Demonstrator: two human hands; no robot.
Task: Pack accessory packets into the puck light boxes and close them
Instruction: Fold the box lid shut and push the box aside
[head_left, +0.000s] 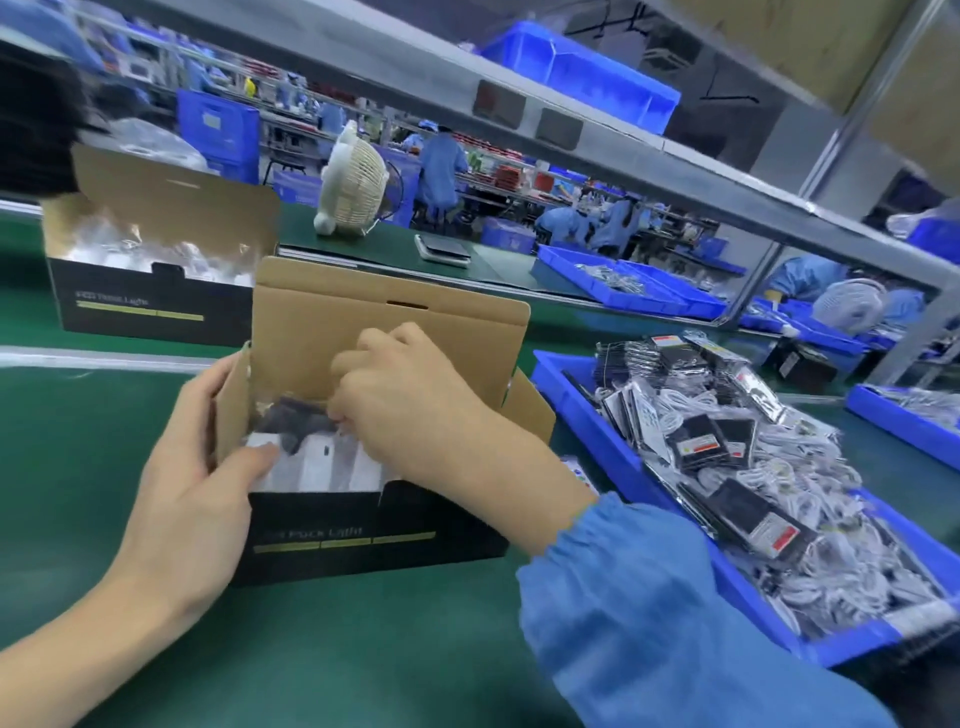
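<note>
Right hand (410, 395), fingers curled, pinching a dark packet (298, 421) down into the near box (363, 530) on the green tabletop (78, 467). Left hand (202, 467) steadying the box's left flap, thumb inside the opening, fingers spread along the wall. Lid upright and open; packing under way, closing not yet done. Just right, blue bin (592, 415) heaped with more packets and white cables. Farther left, second box (150, 291), also open, awaiting its turn. Beyond, small white fan (353, 182), shelf frame, workers in blue.
</note>
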